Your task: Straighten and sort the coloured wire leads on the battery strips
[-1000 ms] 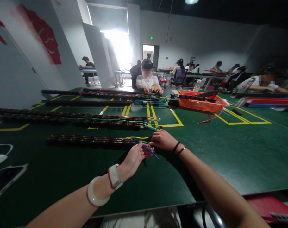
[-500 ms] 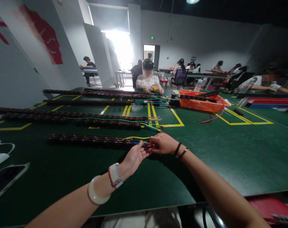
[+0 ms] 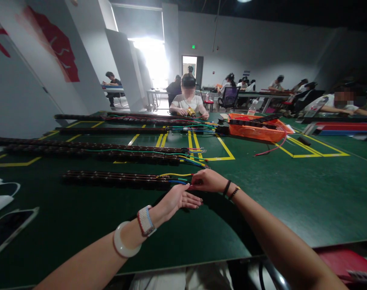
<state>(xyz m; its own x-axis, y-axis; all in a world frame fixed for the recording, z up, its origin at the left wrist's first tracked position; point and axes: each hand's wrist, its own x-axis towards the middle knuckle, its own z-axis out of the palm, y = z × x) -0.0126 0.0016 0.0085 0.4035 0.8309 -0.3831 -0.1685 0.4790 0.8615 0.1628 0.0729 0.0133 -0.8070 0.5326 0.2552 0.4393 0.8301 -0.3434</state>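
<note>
A cable chain (image 3: pixel 117 177) lies across the green table in front of me. From its right end come a yellow wire (image 3: pixel 174 174), a green wire (image 3: pixel 182 179) and a blue wire (image 3: pixel 176 182). My right hand (image 3: pixel 208 180) is closed in a pinch at the wire ends; its fingers hide which wire is gripped. Palm turned up, my left hand (image 3: pixel 180 198) sits just below with fingers stretched out. Its thumb tip meets the right fingertips by the blue wire's end.
Behind lie longer cable chains (image 3: pixel 89 151) with loose wires. An orange basket (image 3: pixel 253 133) holds black chain pieces. Across the table a person (image 3: pixel 188 100) holds a yellow tool (image 3: pixel 191 112). A phone (image 3: pixel 12 229) lies at left. Yellow tape (image 3: pixel 226 149) marks the tabletop.
The left fingers have straightened and dropped away from the right hand, while the thumb stays near the wires. My right hand has barely moved. The person opposite has shifted the yellow tool leftward.
</note>
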